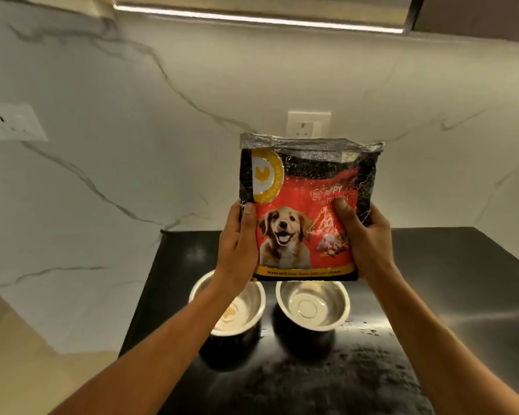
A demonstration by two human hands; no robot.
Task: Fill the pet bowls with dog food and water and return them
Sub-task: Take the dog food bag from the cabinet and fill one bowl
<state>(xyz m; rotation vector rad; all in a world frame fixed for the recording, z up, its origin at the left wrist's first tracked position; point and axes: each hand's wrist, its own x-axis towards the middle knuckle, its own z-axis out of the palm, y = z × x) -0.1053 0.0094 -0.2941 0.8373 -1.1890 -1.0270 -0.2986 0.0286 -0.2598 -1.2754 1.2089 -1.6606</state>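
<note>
A black and red dog food bag (304, 211) with a puppy picture is held upright in the air above the counter. My left hand (237, 244) grips its left edge and my right hand (364, 238) grips its right edge, thumbs on the front. The bag's silver top looks torn open. Below it stand two steel bowls side by side on the black counter (450, 280). The left bowl (246, 313) is partly hidden by my left forearm. The right bowl (313, 305) shows a bare shiny bottom.
A white marble wall rises behind the counter, with one socket plate (308, 124) behind the bag and another socket plate (14, 122) at the far left. A lit strip runs under the cabinet above. The counter's left edge drops off near the left bowl.
</note>
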